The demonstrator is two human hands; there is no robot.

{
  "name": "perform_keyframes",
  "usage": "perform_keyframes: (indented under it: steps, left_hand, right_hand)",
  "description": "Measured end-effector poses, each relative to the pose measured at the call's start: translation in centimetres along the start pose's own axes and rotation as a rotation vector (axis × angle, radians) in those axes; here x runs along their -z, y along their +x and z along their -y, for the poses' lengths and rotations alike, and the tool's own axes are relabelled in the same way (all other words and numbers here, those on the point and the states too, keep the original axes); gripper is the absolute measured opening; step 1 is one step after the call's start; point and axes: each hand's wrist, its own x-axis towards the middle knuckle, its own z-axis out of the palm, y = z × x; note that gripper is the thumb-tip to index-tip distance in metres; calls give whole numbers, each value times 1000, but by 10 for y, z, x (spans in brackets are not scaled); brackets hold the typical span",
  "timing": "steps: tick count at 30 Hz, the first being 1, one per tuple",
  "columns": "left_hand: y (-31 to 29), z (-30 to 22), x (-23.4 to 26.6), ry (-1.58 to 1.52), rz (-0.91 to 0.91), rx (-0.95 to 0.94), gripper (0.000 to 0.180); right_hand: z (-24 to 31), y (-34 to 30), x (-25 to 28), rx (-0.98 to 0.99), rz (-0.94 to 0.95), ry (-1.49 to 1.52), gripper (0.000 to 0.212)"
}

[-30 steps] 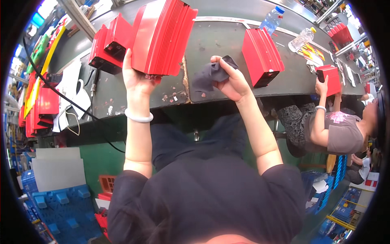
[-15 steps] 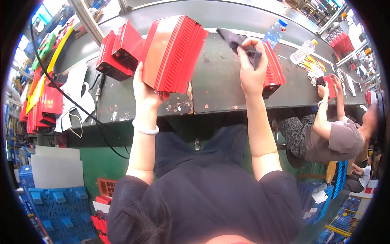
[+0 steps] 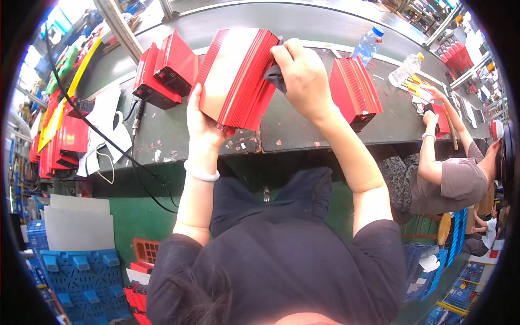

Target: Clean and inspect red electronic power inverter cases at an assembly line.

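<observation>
Left hand (image 3: 205, 125) grips a ribbed red casing (image 3: 238, 78) by its near end, above the worktop (image 3: 292, 122) — right hand (image 3: 304, 81) pinches a dark cloth (image 3: 275, 77) at the casing's right edge.

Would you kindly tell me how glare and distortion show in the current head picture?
In the head view, the red case held in the left hand has a pale, washed-out face, probably from glare; also in the head view, the edges of the workbench bow and the picture's corners are black.
</observation>
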Motion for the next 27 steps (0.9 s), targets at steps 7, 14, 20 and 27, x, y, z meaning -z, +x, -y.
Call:
perform_keyframes:
  steps: [7, 14, 20, 27]
  left_hand:
    - [6, -1, 6, 28, 8, -86, 54]
    - [9, 4, -2, 5, -30, -83, 51]
    - [18, 1, 5, -25, -73, -87, 49]
    - [25, 3, 29, 45, 1, -84, 55]
  right_hand:
    - [4, -11, 7, 47, 105, -39, 30]
    - [-1, -18, -6, 27, -37, 105, 30]
    - [67, -64, 11, 136, 308, 586, 29]
    - [25, -33, 25, -354, -80, 899, 15]
